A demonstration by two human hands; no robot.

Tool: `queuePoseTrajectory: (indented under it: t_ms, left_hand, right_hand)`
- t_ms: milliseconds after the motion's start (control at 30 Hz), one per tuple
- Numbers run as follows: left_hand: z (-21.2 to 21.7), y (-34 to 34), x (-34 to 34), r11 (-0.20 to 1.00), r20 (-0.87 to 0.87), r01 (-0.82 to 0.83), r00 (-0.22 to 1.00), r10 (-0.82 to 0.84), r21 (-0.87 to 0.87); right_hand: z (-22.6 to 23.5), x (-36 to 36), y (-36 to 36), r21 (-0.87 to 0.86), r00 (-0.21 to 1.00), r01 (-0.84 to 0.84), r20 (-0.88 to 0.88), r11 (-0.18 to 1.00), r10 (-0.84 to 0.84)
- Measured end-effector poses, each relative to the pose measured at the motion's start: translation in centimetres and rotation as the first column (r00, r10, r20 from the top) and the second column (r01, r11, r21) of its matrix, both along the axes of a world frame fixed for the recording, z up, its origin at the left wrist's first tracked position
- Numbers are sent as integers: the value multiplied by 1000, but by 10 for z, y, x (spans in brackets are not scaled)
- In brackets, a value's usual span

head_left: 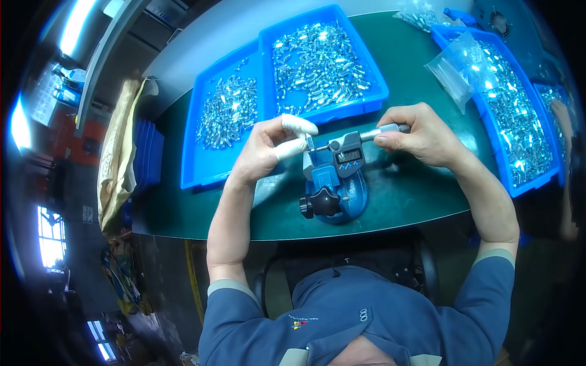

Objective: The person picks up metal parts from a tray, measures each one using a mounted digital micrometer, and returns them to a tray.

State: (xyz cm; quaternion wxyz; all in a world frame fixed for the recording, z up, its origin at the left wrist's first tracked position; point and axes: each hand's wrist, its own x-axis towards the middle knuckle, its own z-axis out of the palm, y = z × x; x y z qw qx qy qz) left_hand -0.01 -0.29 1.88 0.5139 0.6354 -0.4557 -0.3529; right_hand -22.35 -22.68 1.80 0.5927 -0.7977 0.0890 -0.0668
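Note:
A digital micrometer [349, 152] with a small display is clamped in a blue stand [342, 201] that has a black star-shaped knob. My left hand [268, 145], with white covers on thumb and forefinger, pinches a small shiny metal part [309, 142] at the micrometer's measuring gap. Whether the part touches both measuring faces is too small to tell. On the other side, my right hand [418, 135] has thumb and fingers closed around the thimble end of the micrometer.
Beyond my hands, a blue tray [386, 91] and another blue tray [186, 174] hold many small metal parts. At the right stands a long blue tray [519, 190] of such parts, with clear plastic bags [455, 67] over its edge. Brown paper [116, 165] stands at the left. A person's arm [567, 177] shows at the far right.

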Motion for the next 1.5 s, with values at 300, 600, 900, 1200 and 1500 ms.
queuePoseTrajectory:
  t_ms: [300,600,900,1200,1500]
  left_hand:
    - [5,0,1,999,80,9,997,-13,40]
    - [5,0,0,999,75,-4,997,0,50]
    - [-4,0,2,1000,4,17,1000,-17,-1]
    - [-6,0,-2,1000,-13,0,1000,0,8]
    - [-3,1,-5,1000,-65,7,998,-5,18]
  right_hand:
    - [-1,0,0,-43,1000,10,9,999,-10]
    - [1,1,1,-55,999,28,-14,998,-29]
    - [-1,0,1,-51,1000,18,22,999,-17]
    - [-3,1,2,16,1000,11,0,1000,-11]
    - [2,0,1,-37,1000,16,25,999,-15]
